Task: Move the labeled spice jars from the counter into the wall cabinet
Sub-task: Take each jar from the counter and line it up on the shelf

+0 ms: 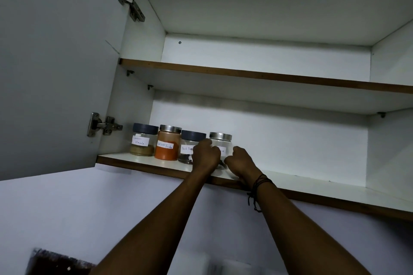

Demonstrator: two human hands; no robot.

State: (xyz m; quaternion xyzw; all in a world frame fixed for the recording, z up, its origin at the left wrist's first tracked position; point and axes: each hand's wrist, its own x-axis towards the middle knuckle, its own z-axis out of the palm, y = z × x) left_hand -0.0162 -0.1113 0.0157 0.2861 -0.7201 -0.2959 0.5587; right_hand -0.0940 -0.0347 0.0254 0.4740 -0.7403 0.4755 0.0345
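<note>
Currently both hands, left hand [205, 154] and right hand [240, 162], grip the silver-lidded jar [220, 144] near the bottom shelf [312, 182] front edge. Three jars stand toward its left corner; rightward, bare shelf extends.

I see a wall cabinet [257, 13] of smooth, matt white laminate with bare brown wood edges. Its hinges [131, 2] are shiny metal. The clear glass jars [143, 140] carry white paper labels; two lids [170, 129] look brushed metal, two matt dark plastic.
</note>
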